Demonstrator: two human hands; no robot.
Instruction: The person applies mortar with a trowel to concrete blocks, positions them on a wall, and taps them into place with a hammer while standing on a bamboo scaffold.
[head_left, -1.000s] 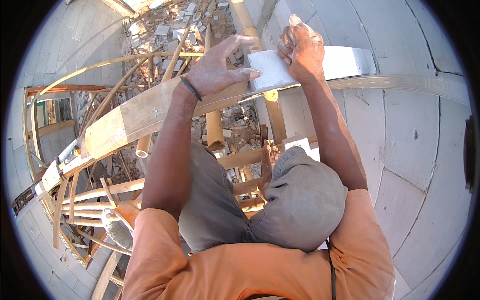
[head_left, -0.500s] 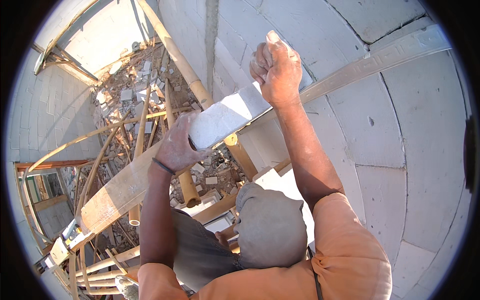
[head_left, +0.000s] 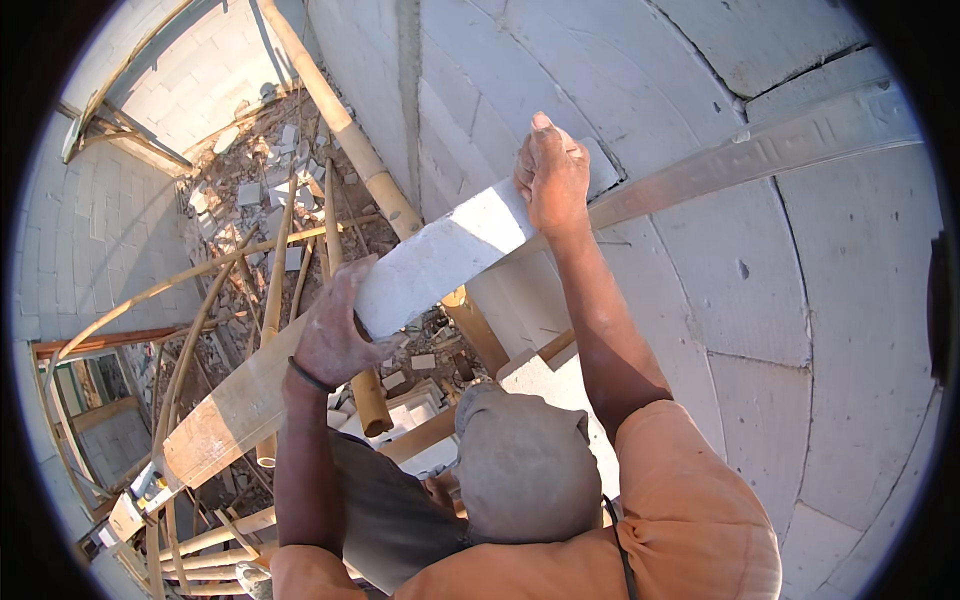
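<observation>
A long white block (head_left: 440, 260) lies slanting across the middle, its far right end against the pale block wall (head_left: 740, 260). My left hand (head_left: 340, 325) grips the block's near left end, thumb and fingers spread around it; a dark band circles that wrist. Over the block's right part, my right hand (head_left: 556, 180) is closed in a fist with the thumb uppermost, and nothing shows in it. The fist looks to be at the block's top face; contact is hard to make out. A pale strip with an embossed pattern (head_left: 760, 160) runs along the wall beyond my right hand.
A wooden plank (head_left: 225, 410) extends to the lower left below my left hand. Bamboo poles (head_left: 350, 140) cross the space, above ground strewn with rubble (head_left: 260, 180). A grey cap (head_left: 530, 460) is between my arms. Another block wall (head_left: 100, 230) stands at left.
My right fist has come down toward the block's right part. The block and my left hand have shifted slightly left and down in view.
</observation>
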